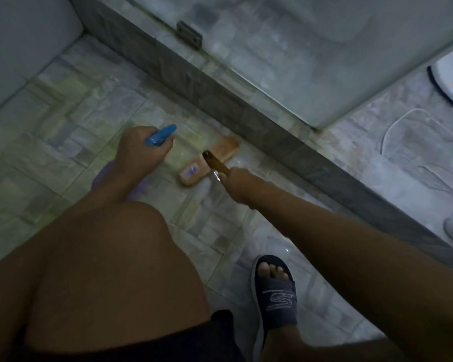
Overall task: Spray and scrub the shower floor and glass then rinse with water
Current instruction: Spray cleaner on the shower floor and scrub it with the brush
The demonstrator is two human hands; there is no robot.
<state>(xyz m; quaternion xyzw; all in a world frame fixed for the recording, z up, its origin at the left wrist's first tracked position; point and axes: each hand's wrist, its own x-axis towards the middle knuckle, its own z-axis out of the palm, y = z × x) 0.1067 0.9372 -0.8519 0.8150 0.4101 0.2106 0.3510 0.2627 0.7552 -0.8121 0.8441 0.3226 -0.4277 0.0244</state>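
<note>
- spray bottle point(160, 136), centre left: bright blue trigger head, purple body.
- scrub brush point(221, 150), centre: tan wood, dark brown handle, pale lilac patch.
- floor tiles point(63, 131): pale grey-green, marbled, staggered rectangles.
- curb point(220, 100): mottled dark grey.
- slipper point(277, 296), lower centre: navy, pale lettering.

Letter "S" on slipper strap point(279, 301)

1. Dim, bluish light throughout; shadows faint.
2. Small glints on wet floor point(194, 205) just beside fingers point(223, 175) of right hand point(237, 180).
3. Overall soft blur; lines bow near edges.
</note>
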